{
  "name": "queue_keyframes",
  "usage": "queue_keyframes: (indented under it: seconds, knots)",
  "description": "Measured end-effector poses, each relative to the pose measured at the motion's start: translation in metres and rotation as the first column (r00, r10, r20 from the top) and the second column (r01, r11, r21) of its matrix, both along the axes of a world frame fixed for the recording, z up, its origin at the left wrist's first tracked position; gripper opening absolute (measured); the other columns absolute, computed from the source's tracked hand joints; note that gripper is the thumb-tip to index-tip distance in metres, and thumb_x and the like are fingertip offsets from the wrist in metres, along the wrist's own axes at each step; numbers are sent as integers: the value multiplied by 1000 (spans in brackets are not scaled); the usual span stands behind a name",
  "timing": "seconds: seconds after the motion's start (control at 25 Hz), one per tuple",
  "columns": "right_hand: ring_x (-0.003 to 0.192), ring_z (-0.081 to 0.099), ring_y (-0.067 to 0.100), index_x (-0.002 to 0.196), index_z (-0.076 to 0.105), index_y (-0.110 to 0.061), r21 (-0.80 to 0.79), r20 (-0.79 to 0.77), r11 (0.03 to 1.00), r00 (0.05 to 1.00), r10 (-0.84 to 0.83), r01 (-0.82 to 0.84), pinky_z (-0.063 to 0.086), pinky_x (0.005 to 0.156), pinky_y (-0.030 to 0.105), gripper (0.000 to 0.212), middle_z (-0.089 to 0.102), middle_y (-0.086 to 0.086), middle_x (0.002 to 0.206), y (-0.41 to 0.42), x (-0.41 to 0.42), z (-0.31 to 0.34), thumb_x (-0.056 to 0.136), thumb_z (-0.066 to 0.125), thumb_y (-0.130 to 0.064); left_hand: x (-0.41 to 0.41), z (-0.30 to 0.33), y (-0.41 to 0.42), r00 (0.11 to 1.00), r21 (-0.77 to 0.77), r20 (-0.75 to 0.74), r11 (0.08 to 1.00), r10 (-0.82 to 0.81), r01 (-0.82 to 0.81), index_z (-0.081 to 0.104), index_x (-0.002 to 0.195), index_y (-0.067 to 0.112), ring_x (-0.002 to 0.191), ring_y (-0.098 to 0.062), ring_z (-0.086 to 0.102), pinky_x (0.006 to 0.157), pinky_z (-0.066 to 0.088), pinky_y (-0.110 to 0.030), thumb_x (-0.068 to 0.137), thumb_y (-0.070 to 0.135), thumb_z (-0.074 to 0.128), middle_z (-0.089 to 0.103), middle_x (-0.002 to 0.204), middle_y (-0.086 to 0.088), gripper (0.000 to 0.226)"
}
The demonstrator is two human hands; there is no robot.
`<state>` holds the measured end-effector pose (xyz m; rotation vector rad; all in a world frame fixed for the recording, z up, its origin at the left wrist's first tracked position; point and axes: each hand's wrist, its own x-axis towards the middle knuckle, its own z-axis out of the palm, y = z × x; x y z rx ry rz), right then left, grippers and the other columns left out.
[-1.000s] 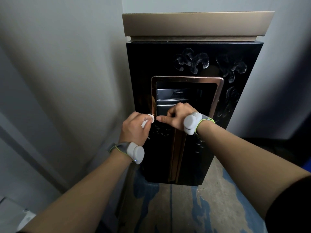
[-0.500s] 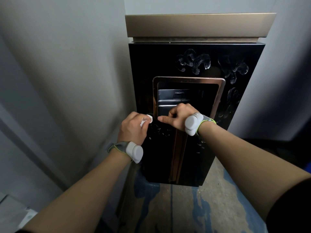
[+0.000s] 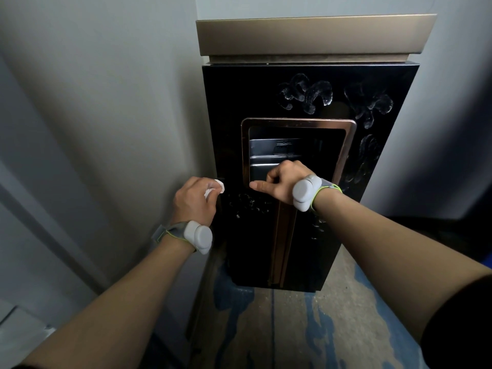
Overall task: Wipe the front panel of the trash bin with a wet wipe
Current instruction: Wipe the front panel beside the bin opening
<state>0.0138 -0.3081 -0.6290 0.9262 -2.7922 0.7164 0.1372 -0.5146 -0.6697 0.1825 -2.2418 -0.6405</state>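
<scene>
A tall black trash bin has a glossy front panel [image 3: 234, 97] with whitish smears [image 3: 308, 96] near its top and right side. A copper-framed opening [image 3: 298, 123] sits in the panel's middle. My left hand [image 3: 194, 202] grips a crumpled white wet wipe [image 3: 218, 187] against the panel's left edge, level with the bottom of the opening. My right hand [image 3: 282, 179] has its fingers curled over the opening's lower rim, thumb pointing left. Both wrists wear grey bands.
A gold lid [image 3: 314, 35] caps the bin. A pale wall [image 3: 106, 102] stands close on the left and another behind on the right. The floor [image 3: 332, 320] below is grey with blue patches.
My left hand has slid the wipe leftward from beside the copper frame to the panel's left edge. My right hand has kept its hold on the opening's rim.
</scene>
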Motion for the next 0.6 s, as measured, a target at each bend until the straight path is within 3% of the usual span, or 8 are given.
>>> queue_keyframes:
  seconds: [0.16, 0.32, 0.48, 0.6]
  knots:
    - [56, 56, 4, 62, 66, -30, 6, -17, 1000, 1000, 9, -9, 37, 52, 19, 61, 54, -17, 41, 0, 0, 0, 68, 51, -88, 5, 1, -5, 1000, 30, -27, 1000, 11, -10, 77, 84, 16, 81, -22, 67, 74, 39, -11, 80, 12, 77, 71, 87, -2, 5]
    - [55, 56, 5, 60, 65, -28, 18, -41, 1000, 999, 22, -21, 38, 52, 21, 61, 53, -22, 43, 0, 2, -1, 71, 50, -86, 11, 3, 6, 998, 32, -43, 999, -35, 36, 75, 83, 20, 76, -11, 62, 71, 39, -8, 80, 17, 77, 67, 84, 4, 5]
    - [50, 53, 15, 59, 60, -16, 12, -57, 999, 997, 44, -44, 41, 51, 25, 64, 46, -3, 39, 2, 0, -1, 85, 47, -73, 9, 4, 22, 995, 94, -58, 992, -82, 87, 74, 85, 23, 74, -3, 59, 69, 38, 0, 80, 17, 75, 65, 85, 7, 8]
    - [55, 55, 21, 61, 59, -15, 49, -104, 997, 993, 61, -56, 42, 55, 26, 57, 53, 1, 49, 2, -2, -1, 92, 47, -60, 6, 3, 32, 990, 114, -58, 984, -130, 136, 74, 88, 22, 75, -2, 61, 70, 41, -1, 80, 18, 75, 66, 86, 8, 10]
